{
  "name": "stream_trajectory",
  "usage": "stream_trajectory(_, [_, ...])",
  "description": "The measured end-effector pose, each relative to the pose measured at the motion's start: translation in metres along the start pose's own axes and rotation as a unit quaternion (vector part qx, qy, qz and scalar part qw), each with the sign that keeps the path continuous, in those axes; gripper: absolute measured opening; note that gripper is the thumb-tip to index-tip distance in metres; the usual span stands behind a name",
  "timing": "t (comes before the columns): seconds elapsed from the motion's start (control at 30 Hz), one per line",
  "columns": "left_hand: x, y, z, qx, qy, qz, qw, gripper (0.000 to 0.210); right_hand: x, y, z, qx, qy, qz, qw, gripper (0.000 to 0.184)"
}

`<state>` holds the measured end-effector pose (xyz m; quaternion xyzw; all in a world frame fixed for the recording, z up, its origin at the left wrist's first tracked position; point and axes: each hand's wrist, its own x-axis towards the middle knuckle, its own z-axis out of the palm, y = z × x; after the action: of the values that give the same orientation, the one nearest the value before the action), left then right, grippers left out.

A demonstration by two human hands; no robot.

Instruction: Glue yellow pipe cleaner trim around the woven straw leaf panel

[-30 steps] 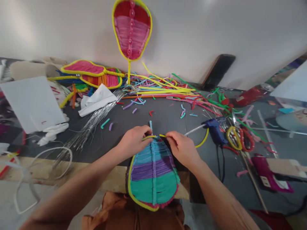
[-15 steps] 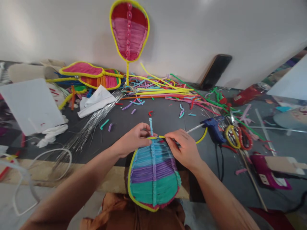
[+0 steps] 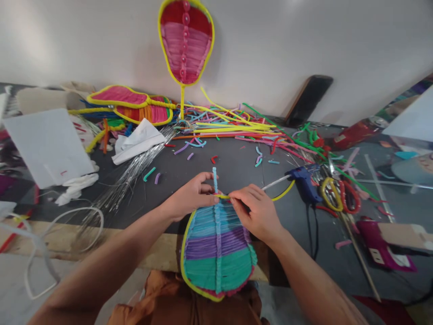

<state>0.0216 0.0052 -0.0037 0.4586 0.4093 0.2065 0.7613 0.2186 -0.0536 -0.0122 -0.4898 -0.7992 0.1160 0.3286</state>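
Note:
A rounded panel (image 3: 203, 271) covered in pipe cleaners, with green, purple and blue bands, rests against my lap and the table edge. Yellow pipe cleaner lines its left rim, and a light blue twisted stem (image 3: 214, 178) runs up its middle and sticks out above. My left hand (image 3: 194, 196) pinches at the top of the panel beside the stem, thumb on a yellow pipe cleaner (image 3: 283, 194). Just to the right, my right hand (image 3: 255, 210) grips the same yellow strand between thumb and fingers. Its loose end curves out past the right hand. The fingers hide part of the panel's top edge.
A blue glue gun (image 3: 306, 183) and scissors (image 3: 331, 195) lie at the right. Behind are piled pipe cleaners (image 3: 237, 128) and an upright pink-and-red panel (image 3: 186, 49). Silver wires (image 3: 135, 167) and white paper (image 3: 47, 146) are left; a red can (image 3: 358, 132) stands far right.
My right fingers have shifted slightly left along the yellow pipe cleaner, closer to the stem. My left thumb now lies across the strand at the stem. The view has shifted a little.

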Motion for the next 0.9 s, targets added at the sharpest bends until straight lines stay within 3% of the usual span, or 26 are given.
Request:
stream_trajectory(0.33, [-0.001,0.005,0.01,0.004,0.038,-0.003,0.999,0.06,0.0,-0.001,0.002,-0.045,0.0,-0.017,0.999,0.015])
stream_trajectory(0.63, [0.0,-0.004,0.016,0.021,0.092,0.052,0.994,0.049,0.001,-0.004,0.004,-0.071,0.0,-0.029,0.997,0.017])
stream_trajectory(0.9, [-0.003,0.0,0.015,0.022,0.077,0.051,0.996,0.049,-0.001,-0.004,0.004,-0.051,-0.003,-0.024,0.998,0.016])
